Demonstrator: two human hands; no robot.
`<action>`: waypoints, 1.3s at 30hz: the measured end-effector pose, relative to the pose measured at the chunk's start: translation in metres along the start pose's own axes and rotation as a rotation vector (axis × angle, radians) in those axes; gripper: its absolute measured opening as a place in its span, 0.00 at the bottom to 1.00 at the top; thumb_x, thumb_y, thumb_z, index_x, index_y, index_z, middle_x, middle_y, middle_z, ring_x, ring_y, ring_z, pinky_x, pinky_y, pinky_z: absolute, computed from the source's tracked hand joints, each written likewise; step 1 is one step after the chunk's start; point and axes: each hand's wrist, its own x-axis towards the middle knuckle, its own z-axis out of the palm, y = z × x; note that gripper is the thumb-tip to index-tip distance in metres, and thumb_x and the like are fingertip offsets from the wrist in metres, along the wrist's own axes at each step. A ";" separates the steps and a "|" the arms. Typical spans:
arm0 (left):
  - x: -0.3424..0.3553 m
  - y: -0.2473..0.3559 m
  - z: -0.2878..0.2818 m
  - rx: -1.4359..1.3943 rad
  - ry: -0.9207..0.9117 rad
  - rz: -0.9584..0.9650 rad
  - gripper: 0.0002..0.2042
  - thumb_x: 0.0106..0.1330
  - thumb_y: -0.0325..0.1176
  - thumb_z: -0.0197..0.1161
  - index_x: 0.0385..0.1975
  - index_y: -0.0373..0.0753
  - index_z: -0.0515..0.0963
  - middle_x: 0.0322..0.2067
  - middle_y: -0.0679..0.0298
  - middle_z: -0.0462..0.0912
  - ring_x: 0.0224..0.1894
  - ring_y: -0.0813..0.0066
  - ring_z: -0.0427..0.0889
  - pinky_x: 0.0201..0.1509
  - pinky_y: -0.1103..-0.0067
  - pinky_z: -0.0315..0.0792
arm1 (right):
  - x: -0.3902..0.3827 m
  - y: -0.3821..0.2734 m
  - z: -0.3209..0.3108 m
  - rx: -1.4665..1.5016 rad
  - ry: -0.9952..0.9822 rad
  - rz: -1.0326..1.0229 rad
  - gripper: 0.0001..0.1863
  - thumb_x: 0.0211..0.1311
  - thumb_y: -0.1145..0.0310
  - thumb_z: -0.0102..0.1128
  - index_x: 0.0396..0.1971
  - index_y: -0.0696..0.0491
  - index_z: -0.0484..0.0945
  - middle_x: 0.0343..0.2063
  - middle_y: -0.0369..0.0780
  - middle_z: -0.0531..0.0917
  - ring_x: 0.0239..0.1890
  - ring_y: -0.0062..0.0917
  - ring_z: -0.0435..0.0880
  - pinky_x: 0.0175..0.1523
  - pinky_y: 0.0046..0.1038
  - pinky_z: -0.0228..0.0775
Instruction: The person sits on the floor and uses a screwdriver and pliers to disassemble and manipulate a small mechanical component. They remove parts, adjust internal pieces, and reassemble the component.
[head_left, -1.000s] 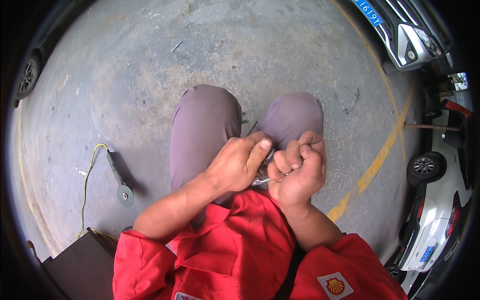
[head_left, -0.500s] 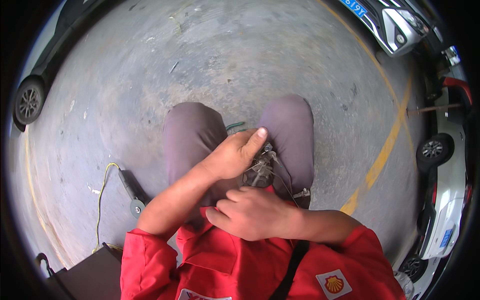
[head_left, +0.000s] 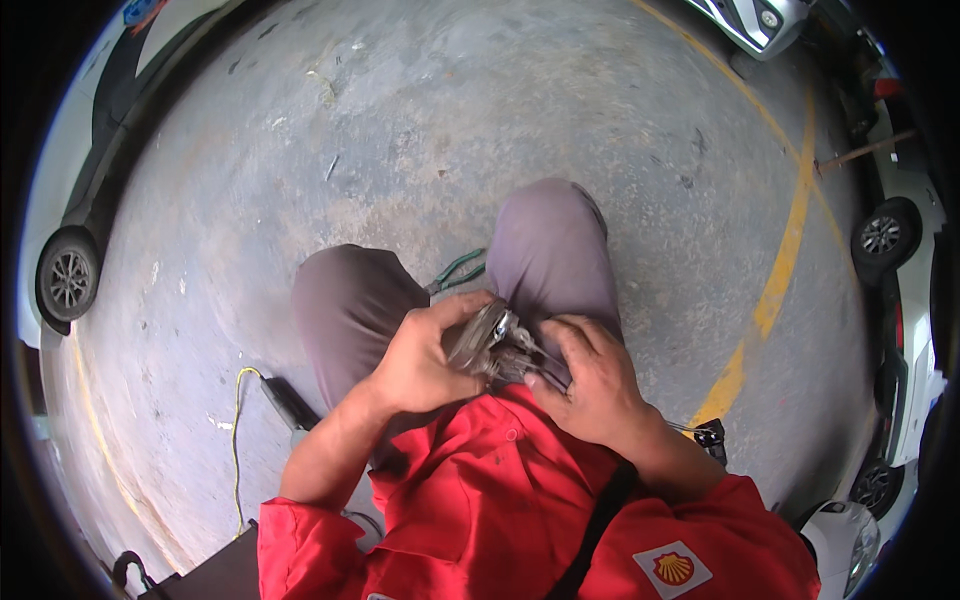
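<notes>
Above my lap, my left hand (head_left: 425,358) is closed around a silvery metal part (head_left: 482,334) with an uneven shape. Its exact kind I cannot make out. My right hand (head_left: 592,385) is at the part's right side, thumb and fingers curled around thin wires (head_left: 545,362) that come off it. Part of the wires is hidden under my palm. Beyond my right wrist, thin wires come out again and end at a small black piece (head_left: 711,438). Green-handled pliers (head_left: 460,270) lie on the floor between my knees.
A dark tool (head_left: 287,402) with a yellow cord (head_left: 238,440) lies on the floor to my left. Nearer me is a black box (head_left: 215,570). Parked cars line both sides, with a wheel (head_left: 70,282) at left and another (head_left: 884,234) at right. Yellow lines (head_left: 765,310) cross the floor.
The metal part has turned and moved slightly left in my left hand. My right hand has gone from in front of my chest to the part's right side. My knees and view have shifted.
</notes>
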 end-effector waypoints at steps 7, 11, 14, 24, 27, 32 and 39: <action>0.008 0.048 -0.018 -0.015 -0.064 0.666 0.31 0.49 0.28 0.77 0.55 0.26 0.75 0.47 0.37 0.83 0.48 0.47 0.87 0.52 0.61 0.81 | -0.012 0.006 -0.033 0.404 -0.490 0.074 0.32 0.64 0.67 0.63 0.66 0.62 0.67 0.54 0.56 0.80 0.56 0.54 0.80 0.61 0.43 0.73; 0.019 0.060 -0.014 -0.014 -0.010 0.695 0.31 0.50 0.31 0.80 0.54 0.27 0.78 0.49 0.43 0.86 0.51 0.52 0.87 0.57 0.64 0.80 | -0.002 -0.002 -0.051 0.350 -0.401 0.051 0.31 0.66 0.69 0.61 0.67 0.61 0.65 0.53 0.58 0.80 0.56 0.55 0.80 0.60 0.45 0.74; 0.025 0.057 -0.012 -0.075 0.044 0.751 0.32 0.50 0.30 0.80 0.56 0.28 0.76 0.50 0.43 0.85 0.51 0.52 0.87 0.56 0.65 0.80 | 0.009 -0.011 -0.073 0.261 -0.323 0.039 0.26 0.65 0.69 0.62 0.61 0.60 0.71 0.46 0.57 0.83 0.48 0.56 0.83 0.52 0.45 0.77; 0.027 0.054 -0.004 -0.147 0.052 0.759 0.40 0.49 0.22 0.75 0.64 0.36 0.62 0.64 0.39 0.70 0.69 0.50 0.72 0.71 0.60 0.66 | 0.104 0.032 -0.094 0.031 -0.517 -0.248 0.23 0.58 0.73 0.63 0.55 0.59 0.78 0.38 0.56 0.85 0.42 0.55 0.84 0.46 0.45 0.77; 0.018 0.054 -0.013 0.058 0.151 0.761 0.37 0.45 0.26 0.77 0.59 0.36 0.67 0.57 0.46 0.79 0.62 0.51 0.79 0.67 0.62 0.71 | 0.127 0.034 -0.076 0.020 -0.456 -0.356 0.24 0.55 0.76 0.63 0.55 0.59 0.79 0.38 0.54 0.85 0.43 0.52 0.85 0.47 0.44 0.77; -0.002 0.050 -0.028 0.380 0.281 0.728 0.38 0.39 0.31 0.78 0.57 0.35 0.73 0.54 0.52 0.83 0.58 0.50 0.82 0.63 0.62 0.75 | 0.140 0.025 -0.049 -0.006 -0.387 -0.376 0.25 0.50 0.79 0.63 0.53 0.58 0.80 0.39 0.50 0.86 0.42 0.47 0.86 0.46 0.42 0.78; -0.014 0.010 -0.046 0.256 0.310 0.543 0.44 0.49 0.27 0.76 0.69 0.34 0.60 0.62 0.44 0.76 0.64 0.50 0.78 0.68 0.60 0.70 | 0.134 0.021 -0.018 -0.040 -0.269 -0.313 0.20 0.54 0.75 0.66 0.49 0.58 0.82 0.34 0.50 0.87 0.39 0.48 0.86 0.43 0.44 0.79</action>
